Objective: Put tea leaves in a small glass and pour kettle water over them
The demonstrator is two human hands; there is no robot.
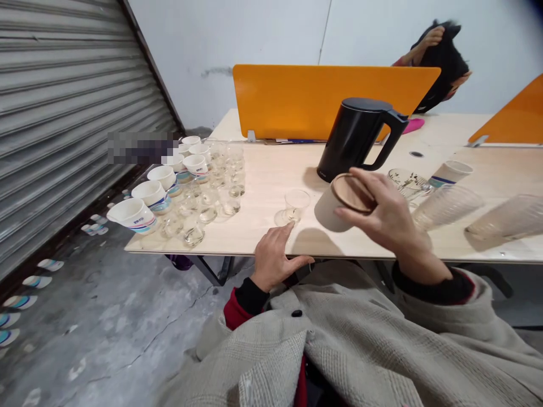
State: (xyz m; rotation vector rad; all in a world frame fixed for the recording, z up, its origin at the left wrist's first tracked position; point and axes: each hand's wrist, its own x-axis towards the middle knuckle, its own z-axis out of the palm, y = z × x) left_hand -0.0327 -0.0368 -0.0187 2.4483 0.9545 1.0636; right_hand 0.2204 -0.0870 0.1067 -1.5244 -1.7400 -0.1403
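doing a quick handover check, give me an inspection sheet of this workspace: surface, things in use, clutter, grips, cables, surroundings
Surface: pale wooden table
Things in use: pale canister with wooden top, tilted; small clear cup on the table; black kettle behind
Clutter: paper cups and clear glasses crowd the left end; ribbed glasses at right
Grips: right grip holds the canister; left grip open by the small cup, contact unclear
Cables: nothing seen
Surroundings: orange divider, roller shutter, another person's hand
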